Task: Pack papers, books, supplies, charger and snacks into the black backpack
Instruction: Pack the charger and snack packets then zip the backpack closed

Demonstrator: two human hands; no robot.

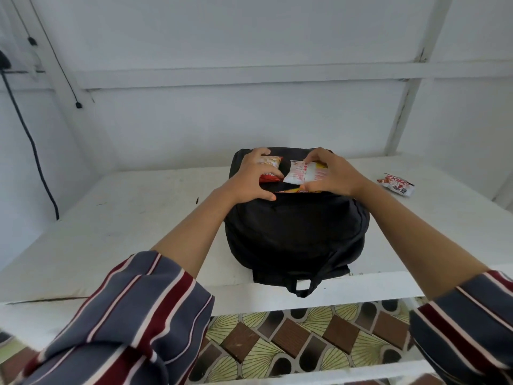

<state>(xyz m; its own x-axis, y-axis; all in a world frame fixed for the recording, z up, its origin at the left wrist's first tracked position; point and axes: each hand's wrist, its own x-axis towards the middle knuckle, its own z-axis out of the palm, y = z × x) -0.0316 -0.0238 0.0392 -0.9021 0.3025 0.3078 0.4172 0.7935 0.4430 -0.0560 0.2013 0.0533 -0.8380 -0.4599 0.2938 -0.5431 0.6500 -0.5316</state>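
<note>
The black backpack (295, 232) lies flat on the white table (125, 218), its open mouth at the far end. My left hand (251, 177) grips a red and orange snack packet (270, 169) at that opening. Beside it, my right hand (329, 175) holds a white and red snack packet (304, 173) over the same opening. Another red and yellow wrapper (295, 191) peeks out from inside the bag, just under the packets.
One more red and white snack packet (396, 184) lies on the table at the far right. A black cable (33, 151) hangs down the left wall. The backpack's strap loop (302, 287) hangs over the table's front edge, above a patterned floor.
</note>
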